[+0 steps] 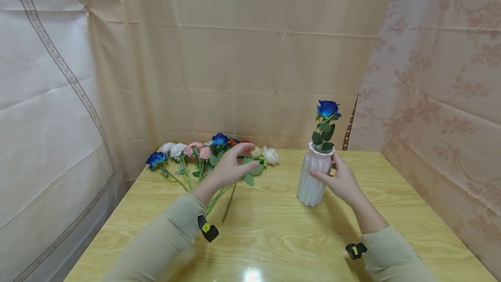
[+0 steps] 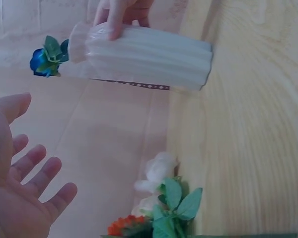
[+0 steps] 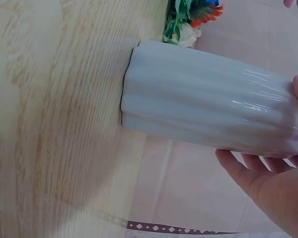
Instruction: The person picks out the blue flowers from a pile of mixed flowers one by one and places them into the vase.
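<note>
White, glossy, fluted vase (image 1: 310,182), tall and scallop-rimmed: your right hand (image 1: 344,182) grips it just below the neck, thumb on the near side and fingers wrapped round the other, probably so that it stays steady beneath the long stem it carries. Your left hand (image 1: 228,166) holds nothing; its fingers are spread and relaxed, palm turned toward the vase, above the loose flowers.

Out of the vase's mouth rises a single deep-blue rose with dark green leaves (image 1: 328,109); the narrow rim seems to be what props it upright. The vase's base meets the pale, wood-grained table (image 1: 282,234), on your right side, well apart from the loose flowers.

Over to your left, beneath and beyond your free hand, lie a blue rose (image 1: 155,159), pink blooms (image 1: 205,153) and a cream-white bloom (image 1: 270,155). Many heads point away and several stems run toward you, perhaps to leave the stems easy to reach. Behind everything hangs a creased beige cloth (image 1: 250,60).
</note>
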Motion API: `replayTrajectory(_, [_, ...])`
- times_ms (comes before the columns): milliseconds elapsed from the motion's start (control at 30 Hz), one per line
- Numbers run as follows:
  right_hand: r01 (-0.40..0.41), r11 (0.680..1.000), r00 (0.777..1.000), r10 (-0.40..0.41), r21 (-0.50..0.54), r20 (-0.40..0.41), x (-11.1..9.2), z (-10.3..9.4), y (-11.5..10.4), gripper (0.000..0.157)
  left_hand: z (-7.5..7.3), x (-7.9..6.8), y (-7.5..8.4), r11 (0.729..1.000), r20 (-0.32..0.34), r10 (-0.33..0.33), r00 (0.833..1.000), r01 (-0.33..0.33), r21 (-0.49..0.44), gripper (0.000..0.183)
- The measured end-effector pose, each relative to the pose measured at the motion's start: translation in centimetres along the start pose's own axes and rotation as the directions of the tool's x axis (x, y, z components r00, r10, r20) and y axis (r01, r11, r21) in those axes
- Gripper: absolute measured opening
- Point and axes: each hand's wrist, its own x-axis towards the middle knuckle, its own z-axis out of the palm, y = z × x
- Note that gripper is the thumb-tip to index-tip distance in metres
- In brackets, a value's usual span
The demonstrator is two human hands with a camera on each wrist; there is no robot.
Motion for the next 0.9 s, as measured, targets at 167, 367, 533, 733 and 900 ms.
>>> replayTrajectory(167, [-0.024, 1.000, 0.999, 0.023, 0.012, 0.021, 0.0, -0.1, -0.2, 0.087, -1.1, -0.3, 0.3, 0.999, -0.021, 0.023, 1.000, -0.022, 0.027, 0.049])
replayTrajectory(367, [-0.047, 0.999, 0.998, 0.046, 0.016, 0.036, 0.0, -0.2, -0.3, 0.090, -2.2, -0.6, 0.7, 0.999, -0.032, 0.034, 0.999, -0.034, 0.020, 0.049])
replayTrajectory(533, [-0.036, 0.999, 0.999, 0.036, 0.022, 0.034, 0.0, -0.2, -0.2, 0.089, -3.2, -0.8, 0.8, 0.999, -0.045, 0.042, 0.998, -0.042, 0.011, 0.049])
replayTrajectory(733, [-0.041, 0.999, 0.999, 0.041, 0.022, 0.033, 0.0, -0.2, -0.1, 0.089, -4.3, -1.0, 0.7, 0.999, -0.077, 0.039, 0.996, -0.036, 0.034, 0.050])
replayTrajectory(900, [-0.043, 0.999, 0.998, 0.043, 0.025, 0.035, -0.1, -0.2, -0.1, 0.088, -5.2, -1.1, 0.2, 0.999, -0.116, 0.024, 0.993, -0.020, 0.039, 0.053])
